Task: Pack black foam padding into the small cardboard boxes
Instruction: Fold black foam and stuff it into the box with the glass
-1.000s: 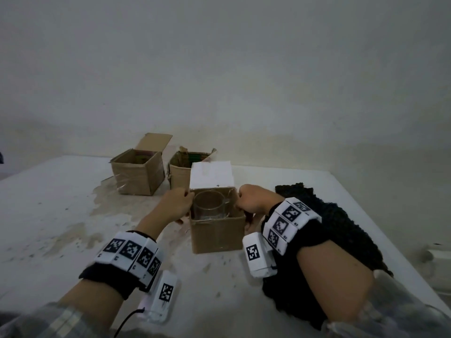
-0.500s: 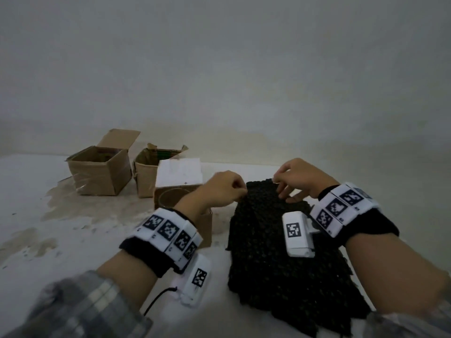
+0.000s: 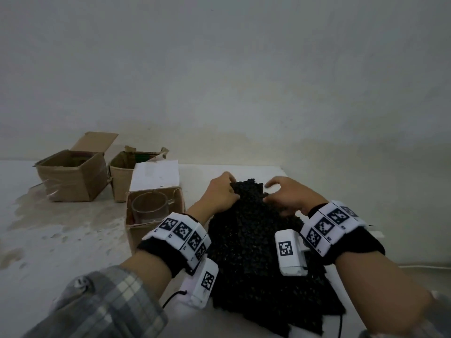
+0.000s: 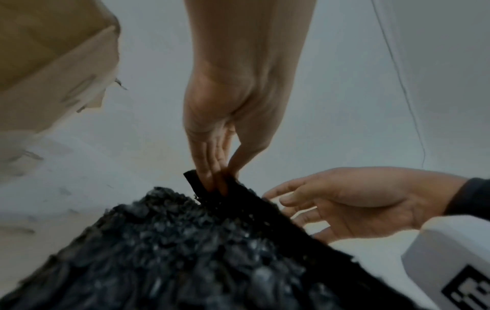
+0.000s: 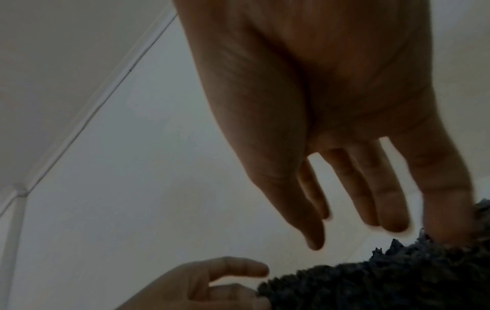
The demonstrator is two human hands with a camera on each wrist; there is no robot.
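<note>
A pile of black foam padding (image 3: 256,245) lies on the white table in front of me. My left hand (image 3: 231,189) pinches the far corner of the top foam sheet (image 4: 238,201) between thumb and fingers (image 4: 212,178), lifting it slightly. My right hand (image 3: 268,191) hovers at the same far edge with fingers straight and spread; its thumb (image 5: 445,226) touches the foam (image 5: 397,283). Left of the pile stands a small open cardboard box (image 3: 136,230) holding a clear glass cup (image 3: 151,207), its white flap (image 3: 156,178) raised behind.
Two more open cardboard boxes (image 3: 70,181) (image 3: 119,179) stand at the back left by the wall. The tabletop (image 3: 61,240) is stained on the left. The table's right edge runs close past the foam, with a white cable (image 3: 415,265) beyond it.
Both hands left the box with the glass and moved right to the foam pile. The left hand has taken hold of the top sheet's far corner; the right hand closed in beside it.
</note>
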